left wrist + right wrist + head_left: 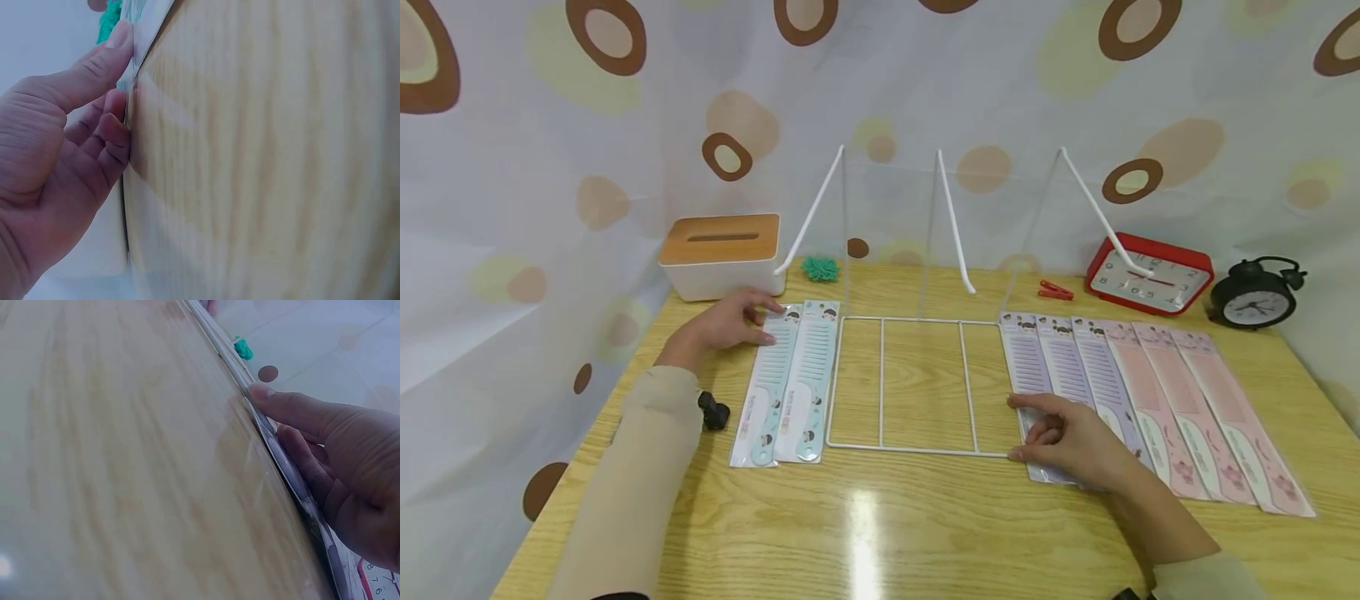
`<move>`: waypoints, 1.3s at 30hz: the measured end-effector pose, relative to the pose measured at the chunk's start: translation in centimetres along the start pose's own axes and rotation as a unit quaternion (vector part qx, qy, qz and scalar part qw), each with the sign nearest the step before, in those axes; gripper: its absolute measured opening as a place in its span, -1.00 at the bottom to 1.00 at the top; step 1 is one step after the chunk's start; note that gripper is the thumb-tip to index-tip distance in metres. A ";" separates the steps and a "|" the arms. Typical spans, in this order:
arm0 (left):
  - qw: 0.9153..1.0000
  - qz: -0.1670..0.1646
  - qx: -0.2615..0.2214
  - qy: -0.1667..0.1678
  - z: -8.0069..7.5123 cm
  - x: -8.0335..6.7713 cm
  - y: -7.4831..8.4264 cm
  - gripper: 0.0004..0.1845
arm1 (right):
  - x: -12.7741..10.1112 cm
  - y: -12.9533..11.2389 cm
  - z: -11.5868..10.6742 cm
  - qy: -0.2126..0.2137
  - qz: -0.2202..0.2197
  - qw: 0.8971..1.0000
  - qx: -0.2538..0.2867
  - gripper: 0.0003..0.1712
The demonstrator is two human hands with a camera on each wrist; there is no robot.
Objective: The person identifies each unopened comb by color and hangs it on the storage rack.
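Head view: we have the rack standing on the table, its hooks bare. To its left lie two teal combs, packed and flat; to its right, three purple combs, then three pink combs. Our left hand touches the upper part of the outer teal comb, thumb and forefinger spread. Our right hand reaches over the nearest purple comb to the rack's right edge, thumb and forefinger again apart, the other fingers bent. Progress, our judgement: combs laid out by colour, the rows nearly even; none hung, so any loading of the rack is wholly left.

Left wrist view: thumb over the packet's edge, fingers loosely bent below; no pinch that we can make out.

Right wrist view: thumb extended along the edge. Whether it bears on wire or packet, we cannot tell.
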State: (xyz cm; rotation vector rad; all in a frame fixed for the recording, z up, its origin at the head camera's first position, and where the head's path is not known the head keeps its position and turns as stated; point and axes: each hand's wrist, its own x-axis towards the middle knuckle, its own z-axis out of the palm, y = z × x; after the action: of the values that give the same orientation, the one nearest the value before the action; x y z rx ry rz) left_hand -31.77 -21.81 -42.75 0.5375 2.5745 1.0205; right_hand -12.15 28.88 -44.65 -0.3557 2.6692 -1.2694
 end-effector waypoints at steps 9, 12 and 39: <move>1.000 -0.003 0.011 0.003 -0.1 -0.3 0.1 -0.51 | -0.3 -0.2 0.2 0.013 0.008 1.000 -0.005 -0.18; 1.000 -0.003 0.002 0.017 -0.3 -0.4 -0.2 -0.56 | -0.3 -0.2 0.1 0.015 0.008 1.000 -0.007 -0.18; 0.973 0.069 -0.178 0.131 -5.8 -9.6 6.1 -0.75 | -0.3 -0.4 -0.1 0.000 0.005 1.000 0.000 -0.17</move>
State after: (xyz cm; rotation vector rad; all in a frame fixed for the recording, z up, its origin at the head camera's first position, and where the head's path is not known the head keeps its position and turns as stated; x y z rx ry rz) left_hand -24.40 -25.42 -32.95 0.5197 2.5049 1.6588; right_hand -11.85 28.81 -44.31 -0.3405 2.6681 -1.2670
